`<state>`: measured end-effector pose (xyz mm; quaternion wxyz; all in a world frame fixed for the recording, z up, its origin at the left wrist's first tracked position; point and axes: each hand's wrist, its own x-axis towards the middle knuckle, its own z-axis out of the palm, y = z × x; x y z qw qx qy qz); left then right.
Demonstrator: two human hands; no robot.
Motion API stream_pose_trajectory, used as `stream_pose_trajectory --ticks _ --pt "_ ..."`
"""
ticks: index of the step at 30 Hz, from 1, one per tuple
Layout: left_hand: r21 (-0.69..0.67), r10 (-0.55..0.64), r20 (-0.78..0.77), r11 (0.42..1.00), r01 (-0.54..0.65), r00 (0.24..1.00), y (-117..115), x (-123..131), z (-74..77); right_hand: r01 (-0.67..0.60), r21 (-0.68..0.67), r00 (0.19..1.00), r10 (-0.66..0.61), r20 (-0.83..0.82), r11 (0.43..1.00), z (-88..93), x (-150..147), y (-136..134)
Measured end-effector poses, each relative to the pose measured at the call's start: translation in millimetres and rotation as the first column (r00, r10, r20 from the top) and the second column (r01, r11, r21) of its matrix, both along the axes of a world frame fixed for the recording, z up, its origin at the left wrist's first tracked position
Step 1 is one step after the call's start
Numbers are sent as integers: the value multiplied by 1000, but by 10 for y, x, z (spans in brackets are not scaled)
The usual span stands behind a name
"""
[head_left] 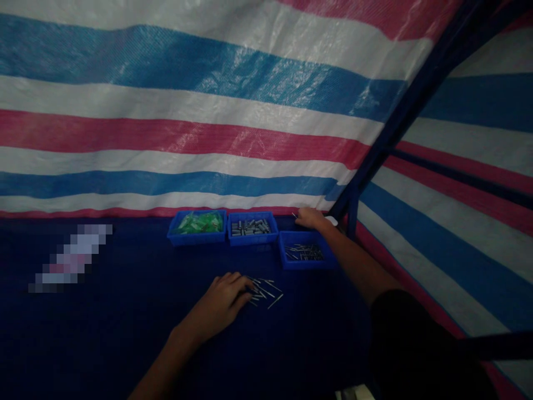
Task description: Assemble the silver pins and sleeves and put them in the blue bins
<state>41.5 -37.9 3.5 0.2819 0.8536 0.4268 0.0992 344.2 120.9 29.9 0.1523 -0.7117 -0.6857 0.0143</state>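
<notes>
My left hand (228, 295) rests low over the dark blue table, its thumb and forefinger apart at the left side of a loose pile of thin metal rods (266, 291). Some rods lie partly hidden under its fingertips. Farther back, my right hand (310, 218) reaches past a blue bin of thin dark metal pins (306, 253). Its fingers are closed, and the tip of a thin metal rod (295, 215) sticks out of them on the left. A small white thing (332, 220) lies just right of that wrist, partly covered.
Left of the pin bin stand a blue bin of short metal cylinders (252, 241) and a blue bin with green plastic packets (196, 239). A blurred-out pale patch (73, 258) is at left. Dark frame bars (353, 214) and striped sheeting (187, 133) close in the back and right.
</notes>
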Motion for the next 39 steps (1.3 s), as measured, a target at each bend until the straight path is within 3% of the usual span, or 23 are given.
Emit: stream_pose_trajectory --ticks 2,5,7,11,15,18,21,26,32,39 --pt "11 18 4 1000 -18 1000 16 -21 -6 -9 -58 997 13 81 998 173 -13 -207" --pt "28 48 -14 998 -48 999 17 -35 2 -11 143 975 -20 220 990 360 -36 -671" --pt "30 41 -29 999 -40 999 7 -24 12 26 167 941 -80 328 986 390 -69 -1000" --pt "11 -9 -29 1000 9 1000 -1 -3 10 -64 -75 889 91 449 995 254 -175 -1512" --pt "-1 2 -79 1000 -2 997 18 -37 3 -122 46 940 101 327 991 -36 -290 -1769" --pt "1 18 -122 1000 -18 992 24 -61 21 -110 84 955 82 283 990 -258 -321 -1728" --pt "14 2 -133 1000 0 991 17 -57 38 -41 140 972 7 236 989 -390 -301 -1507" --pt "47 -18 -73 999 22 997 9 -25 28 -57 215 988 24 155 975 -449 -230 -1100" --pt "155 22 34 988 -27 999 -11 15 -38 -92 328 995 71 75 940 -568 -130 -889" --pt "464 115 226 860 -210 967 230 114 -203 -84 394 994 47 103 915 -665 -108 -760"
